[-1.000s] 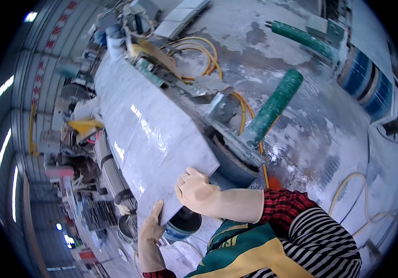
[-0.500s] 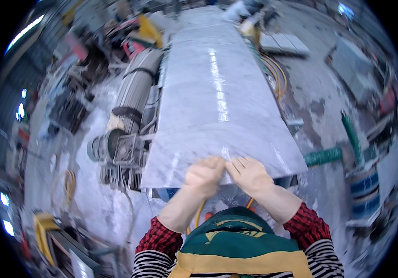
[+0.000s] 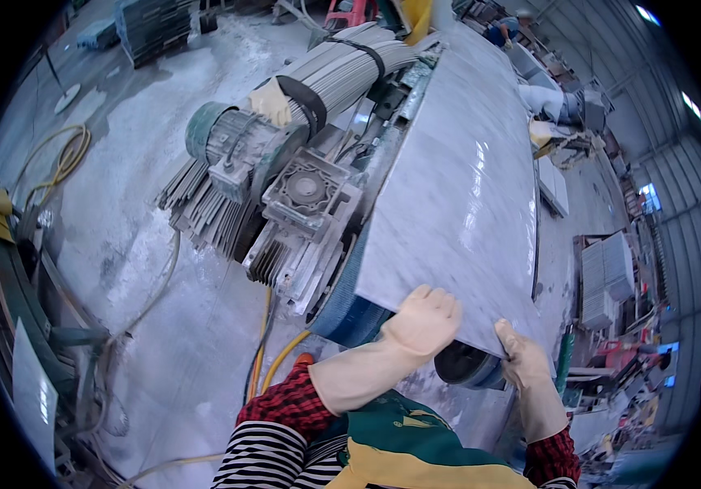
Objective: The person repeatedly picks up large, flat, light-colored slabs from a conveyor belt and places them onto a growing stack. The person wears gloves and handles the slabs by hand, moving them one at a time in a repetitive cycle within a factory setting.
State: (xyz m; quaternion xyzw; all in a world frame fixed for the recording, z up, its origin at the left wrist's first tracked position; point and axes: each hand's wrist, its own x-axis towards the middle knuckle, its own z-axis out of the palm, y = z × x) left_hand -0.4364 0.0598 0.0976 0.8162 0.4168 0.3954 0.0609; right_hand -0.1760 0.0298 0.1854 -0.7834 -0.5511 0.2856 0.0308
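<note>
A long, polished white-grey stone slab (image 3: 448, 187) lies on a belt conveyor and stretches away from me. My left hand (image 3: 425, 319), in a cream rubber glove, is closed at the slab's near edge, knuckles up. What its thumb does underneath is hidden. At the near right corner, my right hand (image 3: 522, 354), gloved the same way, grips the slab's edge with its thumb uppermost; its other fingers are mostly out of sight. Under the slab's near end show the blue conveyor belt (image 3: 350, 297) and a dark roller end (image 3: 460, 363).
Left of the slab are a motor (image 3: 236, 143), a gearbox (image 3: 306, 191) and a strapped bundle of grey strips (image 3: 359, 69). Hoses (image 3: 285, 359) run across the floor near my feet. A person (image 3: 504, 31) is beyond the slab's far end. Stacked slabs (image 3: 607, 277) stand to the right.
The view has swung, bringing the motor side closer and tilting the slab rightward. My hands, side by side before, are now apart, the right one at the slab's near right corner.
</note>
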